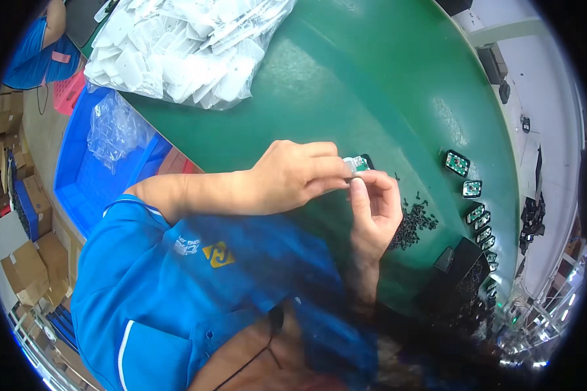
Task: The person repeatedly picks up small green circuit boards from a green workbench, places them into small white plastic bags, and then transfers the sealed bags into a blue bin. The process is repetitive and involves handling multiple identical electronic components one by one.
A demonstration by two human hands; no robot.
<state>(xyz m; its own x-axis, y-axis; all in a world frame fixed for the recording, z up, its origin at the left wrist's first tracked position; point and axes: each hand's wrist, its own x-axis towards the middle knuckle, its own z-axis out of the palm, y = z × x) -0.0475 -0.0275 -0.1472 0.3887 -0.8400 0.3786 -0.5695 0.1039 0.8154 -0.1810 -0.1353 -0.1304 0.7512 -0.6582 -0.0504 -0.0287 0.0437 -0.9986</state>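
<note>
Over the green table (319, 117), my two hands meet at a small black-cased unit with a green circuit board (362, 163). My left hand (306, 171) comes in from the left with its fingers closed at the unit's near left edge. A pale round piece (350, 164) shows beside those fingertips. From below, my right hand (377, 208) pinches the unit's near edge between thumb and fingers. The fingertips hide part of it. To the right of my right hand lies a loose pile of small black parts (416, 225).
A clear bag of white plastic plates (189, 52) lies at the far left. Below it are a blue bin (78, 176) and crumpled clear plastic (114, 130). Several circuit-board units (457, 163) line the right side near a black box (460, 274). Another person's arm (54, 23) shows top left.
</note>
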